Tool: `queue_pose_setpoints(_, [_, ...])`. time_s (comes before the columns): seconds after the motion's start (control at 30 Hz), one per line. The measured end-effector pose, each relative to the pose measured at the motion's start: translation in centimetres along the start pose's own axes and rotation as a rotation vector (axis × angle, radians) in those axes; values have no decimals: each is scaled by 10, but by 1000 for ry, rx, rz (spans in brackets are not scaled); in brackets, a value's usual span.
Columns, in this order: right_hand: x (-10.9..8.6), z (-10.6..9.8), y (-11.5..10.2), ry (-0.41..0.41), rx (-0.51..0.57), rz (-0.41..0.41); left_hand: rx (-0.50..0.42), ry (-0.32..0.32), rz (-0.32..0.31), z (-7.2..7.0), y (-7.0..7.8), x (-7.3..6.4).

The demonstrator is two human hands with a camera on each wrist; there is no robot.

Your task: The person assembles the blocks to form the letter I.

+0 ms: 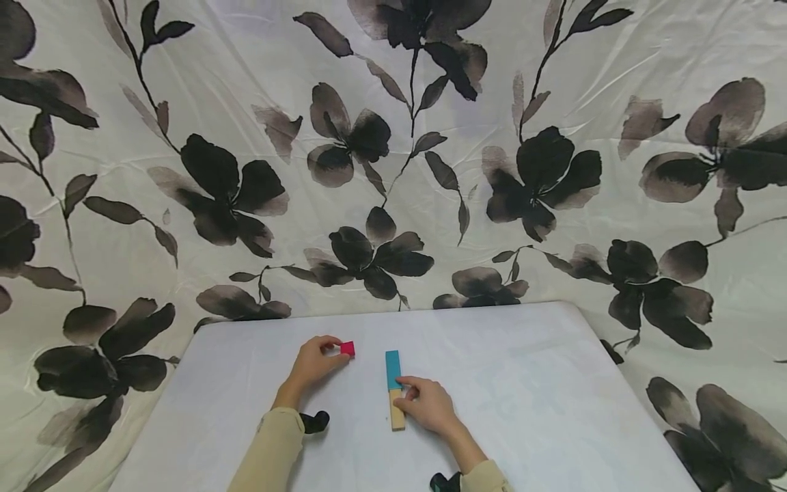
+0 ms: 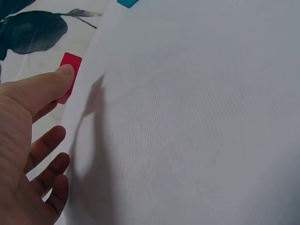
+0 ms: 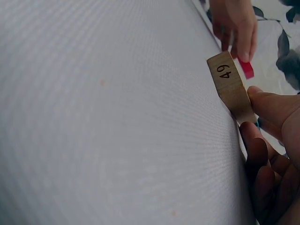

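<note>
My left hand [image 1: 313, 363] pinches a small red block [image 1: 347, 349] between thumb and forefinger, left of the other blocks. In the left wrist view the red block [image 2: 70, 75] stands off the table, its shadow apart from it; the other fingers are loosely bent. A blue block [image 1: 393, 370] and a plain wooden block [image 1: 397, 418] lie end to end in a line. At their right side is my right hand [image 1: 432, 406], thumb on the wooden block and forefinger by the blue one. The right wrist view shows a number on the wooden block's end [image 3: 224, 70].
Under the blocks is a white table [image 1: 529, 383] with rounded far corners. Behind it hangs a pale cloth [image 1: 455, 225] with dark flowers. Black straps with small devices [image 1: 315, 421] sit at both wrists.
</note>
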State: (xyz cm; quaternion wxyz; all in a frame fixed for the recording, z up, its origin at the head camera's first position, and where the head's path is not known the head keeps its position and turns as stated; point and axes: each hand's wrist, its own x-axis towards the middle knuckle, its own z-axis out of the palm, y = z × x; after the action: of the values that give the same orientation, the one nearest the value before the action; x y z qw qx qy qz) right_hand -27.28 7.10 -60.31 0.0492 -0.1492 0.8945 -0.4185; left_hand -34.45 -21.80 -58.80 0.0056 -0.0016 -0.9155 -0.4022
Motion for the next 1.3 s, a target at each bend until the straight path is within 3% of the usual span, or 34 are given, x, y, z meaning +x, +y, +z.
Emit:
queue_pose_setpoints(0.3, [-5,-2,3,7,9,-26,6,1,-14,15,10,1])
queue_pose_setpoints(0.63, [-4,-2,3,-15,1,-2,27,-12,-16,21,24,9])
queue_pose_setpoints(0.93, [-3,-4,0,-17,-3,15,22,-28,34,26,36,20])
queue_pose_setpoints(1.3, [2,-2,0,-28,5,36,45,-52,48,35,50,30])
